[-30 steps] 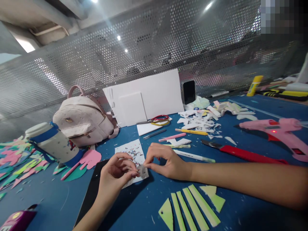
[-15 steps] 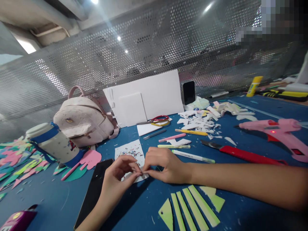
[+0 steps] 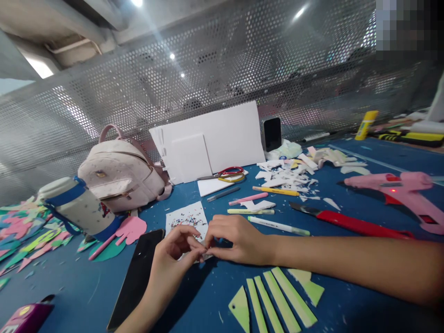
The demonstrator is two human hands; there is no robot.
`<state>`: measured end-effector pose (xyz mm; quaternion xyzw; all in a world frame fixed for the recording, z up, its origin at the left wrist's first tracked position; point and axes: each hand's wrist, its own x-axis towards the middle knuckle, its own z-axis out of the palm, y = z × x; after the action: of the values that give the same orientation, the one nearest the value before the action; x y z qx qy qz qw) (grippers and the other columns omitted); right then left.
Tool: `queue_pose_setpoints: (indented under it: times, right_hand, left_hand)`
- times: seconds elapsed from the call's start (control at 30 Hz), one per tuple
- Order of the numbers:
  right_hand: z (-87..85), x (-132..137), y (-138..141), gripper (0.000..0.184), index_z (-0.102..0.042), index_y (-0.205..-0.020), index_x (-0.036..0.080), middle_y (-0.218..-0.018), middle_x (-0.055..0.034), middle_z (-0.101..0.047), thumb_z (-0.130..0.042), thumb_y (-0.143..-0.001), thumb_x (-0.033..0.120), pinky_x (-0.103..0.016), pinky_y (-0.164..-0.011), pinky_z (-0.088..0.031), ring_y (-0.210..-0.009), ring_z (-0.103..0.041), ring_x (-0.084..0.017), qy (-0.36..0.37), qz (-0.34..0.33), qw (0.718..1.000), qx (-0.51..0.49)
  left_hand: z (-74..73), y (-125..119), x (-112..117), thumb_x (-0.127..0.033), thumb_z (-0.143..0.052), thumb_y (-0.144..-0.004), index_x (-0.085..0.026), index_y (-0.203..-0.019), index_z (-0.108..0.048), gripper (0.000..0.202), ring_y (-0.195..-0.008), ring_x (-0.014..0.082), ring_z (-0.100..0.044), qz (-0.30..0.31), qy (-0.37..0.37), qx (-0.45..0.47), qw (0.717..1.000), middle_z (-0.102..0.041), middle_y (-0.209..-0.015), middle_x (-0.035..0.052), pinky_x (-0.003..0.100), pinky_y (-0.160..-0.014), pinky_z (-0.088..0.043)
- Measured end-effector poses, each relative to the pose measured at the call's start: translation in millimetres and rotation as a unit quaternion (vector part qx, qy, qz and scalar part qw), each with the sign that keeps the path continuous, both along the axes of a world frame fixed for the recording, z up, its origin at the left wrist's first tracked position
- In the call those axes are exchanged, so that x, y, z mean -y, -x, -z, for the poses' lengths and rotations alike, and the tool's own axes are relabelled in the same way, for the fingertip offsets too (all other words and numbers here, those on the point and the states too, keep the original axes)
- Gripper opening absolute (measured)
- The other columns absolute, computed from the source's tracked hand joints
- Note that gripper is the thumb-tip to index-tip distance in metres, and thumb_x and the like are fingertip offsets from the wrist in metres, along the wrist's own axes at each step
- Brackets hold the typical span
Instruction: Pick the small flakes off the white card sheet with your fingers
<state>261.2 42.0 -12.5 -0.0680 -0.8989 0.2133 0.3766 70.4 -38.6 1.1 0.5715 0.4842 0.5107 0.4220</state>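
Observation:
My left hand [image 3: 178, 252] and my right hand [image 3: 234, 240] meet fingertip to fingertip over the near edge of a white sheet [image 3: 179, 216] scattered with tiny dark and coloured bits. Both are pinched closed; whatever lies between the fingertips is too small to make out. Under the left wrist lies a black phone [image 3: 137, 273]. Below the right forearm are several green strips [image 3: 277, 300] and a green fish-head-shaped piece [image 3: 240, 309] with a hole. Just beyond the right hand lie a light green marker [image 3: 250, 211] and a white marker [image 3: 279, 225].
A red utility knife [image 3: 360, 224] and a pink glue gun [image 3: 395, 185], its light lit, lie at right. Scissors [image 3: 231, 174] and white scraps [image 3: 282, 175] are farther back. At left stand a bottle [image 3: 79, 208] and a backpack [image 3: 121, 171], near coloured foam scraps [image 3: 21, 229].
Both hands have shifted very slightly, staying pinched together at the same place. Everything else on the table stays where it was.

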Motion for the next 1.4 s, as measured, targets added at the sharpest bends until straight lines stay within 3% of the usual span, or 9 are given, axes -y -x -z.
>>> queue_pose_setpoints:
  times: [0.53, 1.17, 1.4]
  right_hand:
    - [1.3, 0.9, -0.2, 0.004, -0.059, -0.090, 0.018, -0.083, -0.0013, -0.062, -0.061, -0.091, 0.014, -0.025, -0.072, -0.043, -0.079, -0.056, -0.014, 0.026, -0.007, 0.999, -0.033]
    - [-1.1, 0.4, 0.7, 0.004, -0.059, -0.088, 0.018, -0.083, -0.0029, -0.063, -0.058, -0.092, 0.018, -0.027, -0.070, -0.044, -0.078, -0.056, -0.015, 0.033, 0.025, 0.999, -0.026]
    - [-0.3, -0.3, 1.5, 0.006, -0.062, -0.093, 0.019, -0.087, -0.0027, -0.065, -0.058, -0.091, 0.015, -0.027, -0.075, -0.045, -0.084, -0.058, -0.016, 0.029, 0.004, 0.999, -0.020]
  left_hand:
    - [9.2, 2.3, -8.9, -0.021, -0.078, -0.076, -0.018, -0.096, -0.057, 0.029, -0.058, 0.0090, -0.063, 0.026, 0.040, 0.076, 0.996, -0.066, -0.061, -0.0047, 0.020, -0.063, -0.049]
    - [7.3, 1.8, -6.8, -0.020, -0.075, -0.078, -0.018, -0.097, -0.057, 0.026, -0.061, 0.0106, -0.064, 0.030, 0.052, 0.061, 0.996, -0.067, -0.068, -0.0022, 0.022, -0.064, -0.051]
    - [7.3, 0.6, -6.2, -0.019, -0.075, -0.078, -0.018, -0.101, -0.054, 0.031, -0.062, 0.0115, -0.064, 0.040, 0.056, 0.053, 0.996, -0.067, -0.069, -0.0015, 0.023, -0.064, -0.050]
